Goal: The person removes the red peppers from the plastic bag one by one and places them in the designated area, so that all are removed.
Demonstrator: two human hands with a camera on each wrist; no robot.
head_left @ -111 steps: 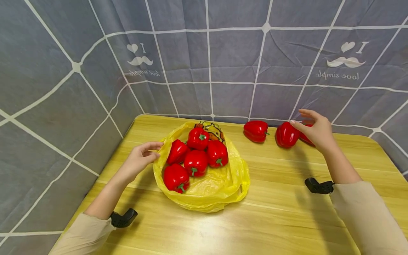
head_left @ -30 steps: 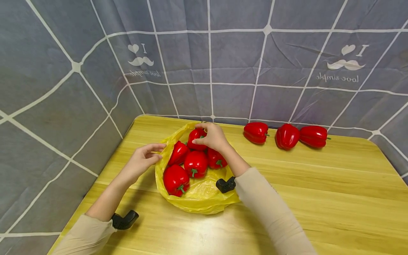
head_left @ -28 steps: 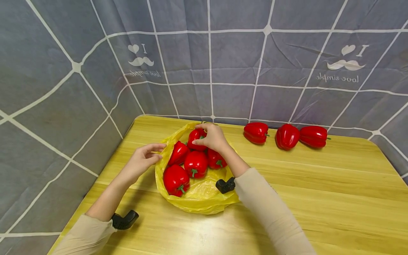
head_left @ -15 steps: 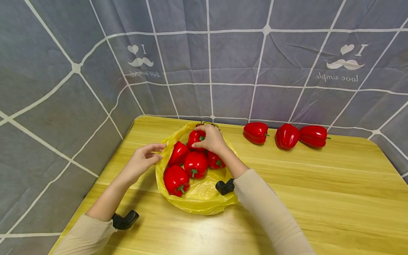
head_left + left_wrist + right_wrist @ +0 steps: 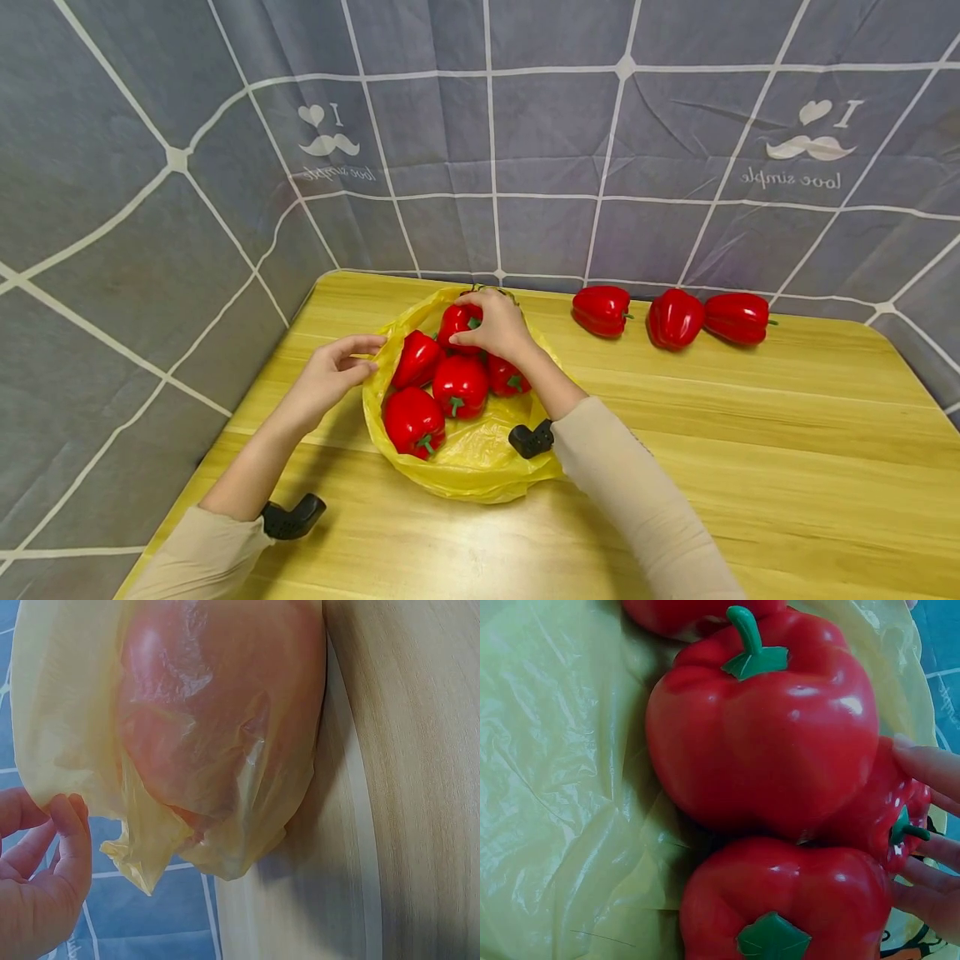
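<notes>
A yellow plastic bag [image 5: 457, 482] lies wide-mouthed on the wooden table with several red bell peppers in it. On its left side, my left hand [image 5: 326, 379] pinches the bag's rim; the left wrist view shows thumb and finger of that hand [image 5: 49, 881] on the thin film. My right hand [image 5: 498, 325] reaches into the bag and holds the rearmost bell pepper [image 5: 456, 323], thumb in front and fingers behind. In the right wrist view this pepper [image 5: 861, 806] is partly hidden by a nearer pepper [image 5: 761, 742]. The right hand also covers part of another pepper [image 5: 506, 377].
Three more red bell peppers lie along the table's back edge: one on the left [image 5: 602, 311], a middle one [image 5: 675, 318] and one on the right [image 5: 737, 317]. A grey curtain [image 5: 555, 125] with white lines hangs behind and to the left of the table [image 5: 712, 467].
Earlier my right hand was over the peppers at the back right; it has moved left into the bag, onto the rearmost pepper. Over the last second, hardly anything has moved.
</notes>
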